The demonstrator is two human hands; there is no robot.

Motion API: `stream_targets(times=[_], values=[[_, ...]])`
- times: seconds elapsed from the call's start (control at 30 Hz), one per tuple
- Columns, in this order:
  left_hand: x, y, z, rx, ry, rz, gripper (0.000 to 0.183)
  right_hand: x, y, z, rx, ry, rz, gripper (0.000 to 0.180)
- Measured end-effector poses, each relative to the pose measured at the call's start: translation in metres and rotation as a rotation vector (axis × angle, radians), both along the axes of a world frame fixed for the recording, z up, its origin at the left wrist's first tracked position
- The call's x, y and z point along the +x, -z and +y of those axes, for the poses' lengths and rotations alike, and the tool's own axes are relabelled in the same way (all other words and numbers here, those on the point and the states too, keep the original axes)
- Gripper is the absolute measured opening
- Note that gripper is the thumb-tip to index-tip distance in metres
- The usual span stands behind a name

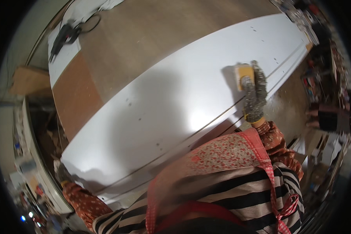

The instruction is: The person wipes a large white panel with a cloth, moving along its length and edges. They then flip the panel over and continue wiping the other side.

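Note:
A long white panel (163,96) lies across the worktable before me, with small dark marks and narrow grooves along its near side. My right hand (256,90), in a grey knit work glove with a yellow cuff, grips a yellow block (245,73), which looks like a sanding block. The block is against the panel's surface towards the right end, and its underside is hidden. At the panel's left end, my gloved left hand (63,172) is by the short edge. Its fingers are blurred, so whether they grip the edge is unclear.
A black corded pistol-shaped tool (64,39) lies on a white piece at the far left of the brown tabletop (134,41). A reddish-brown board (76,96) shows beside the panel. Cluttered shelving (313,82) stands right; a pale-rimmed bin (32,140) stands left.

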State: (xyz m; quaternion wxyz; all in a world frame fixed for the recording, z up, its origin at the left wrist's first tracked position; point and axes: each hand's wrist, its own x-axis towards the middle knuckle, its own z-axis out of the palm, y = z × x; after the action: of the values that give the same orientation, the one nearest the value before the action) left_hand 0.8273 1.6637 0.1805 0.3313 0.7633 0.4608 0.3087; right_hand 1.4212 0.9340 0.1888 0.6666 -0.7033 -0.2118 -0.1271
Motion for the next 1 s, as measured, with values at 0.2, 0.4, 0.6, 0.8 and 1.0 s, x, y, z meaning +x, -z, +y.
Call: stream_targets(times=[0.2,0.4,0.6,0.8,1.0], values=[[0.092,-0.046,-0.117,0.191,-0.166,0.199,0.042,-0.003,-0.019,0.041,-0.075,-0.269,0.047,0.056],[0.153,-0.079,-0.136,0.234,0.065,0.159,0.041,-0.017,-0.034,0.075,-0.344,-0.204,0.122,0.060],[0.298,-0.065,-0.148,-1.022,0.568,-0.499,0.045,-0.015,-0.027,0.076,-0.212,-0.214,0.209,0.056],[0.429,-0.050,-0.226,-0.704,1.133,-0.057,0.039,-0.015,-0.027,0.080,-0.136,-0.113,0.315,0.060],[0.524,-0.063,-0.280,0.239,1.176,0.704,0.035,-0.008,-0.042,0.075,-0.241,-0.029,0.064,0.060]])
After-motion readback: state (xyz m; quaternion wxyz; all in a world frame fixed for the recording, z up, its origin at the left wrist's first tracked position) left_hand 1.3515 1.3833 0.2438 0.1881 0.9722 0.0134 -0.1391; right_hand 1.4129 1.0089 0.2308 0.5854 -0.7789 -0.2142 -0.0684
